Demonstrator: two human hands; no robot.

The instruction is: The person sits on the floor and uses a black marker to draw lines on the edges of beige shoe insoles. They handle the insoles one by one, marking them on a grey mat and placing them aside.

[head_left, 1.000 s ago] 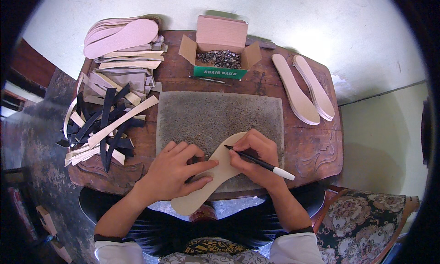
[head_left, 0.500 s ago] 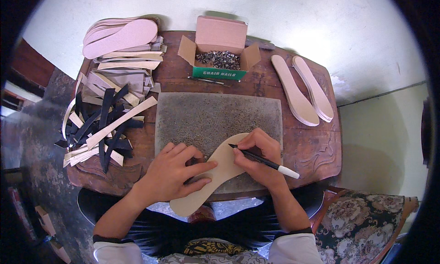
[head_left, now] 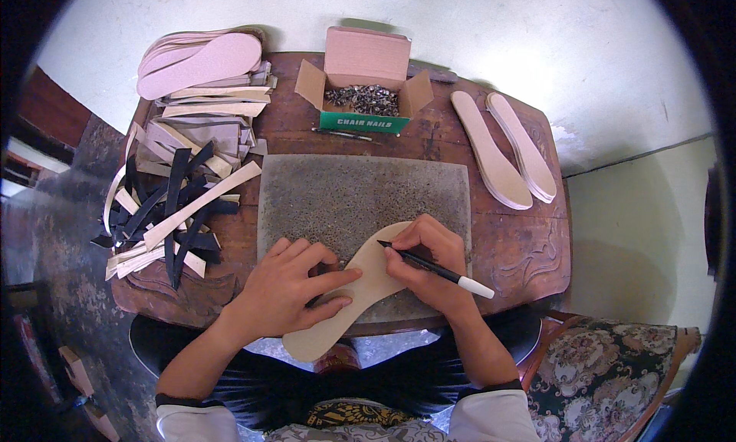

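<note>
A beige shoe insole [head_left: 359,298] lies slantwise over the near edge of a grey speckled board [head_left: 330,189], its lower end jutting past the table toward me. My left hand [head_left: 290,289] rests with spread fingers, its index finger and thumb pressing on the insole's upper face. In my right hand [head_left: 431,264] is a black marker [head_left: 438,270] with a white rear end, gripped between thumb and fingers. The marker's tip is at the insole's surface, near the wider far end; whether it touches is too fine to tell. The side of my right hand covers the insole's right edge.
Behind the board stands an open green box [head_left: 360,122] of nails. Two stacks of insoles [head_left: 491,151] lie at the right. Pinkish insoles [head_left: 203,65] top a pile at the far left, with black and cream offcut strips [head_left: 172,212] nearer. A floral chair seat [head_left: 606,373] is at lower right.
My right hand and the marker have shifted slightly left across the insole. My left hand and the insole stay nearly in place.
</note>
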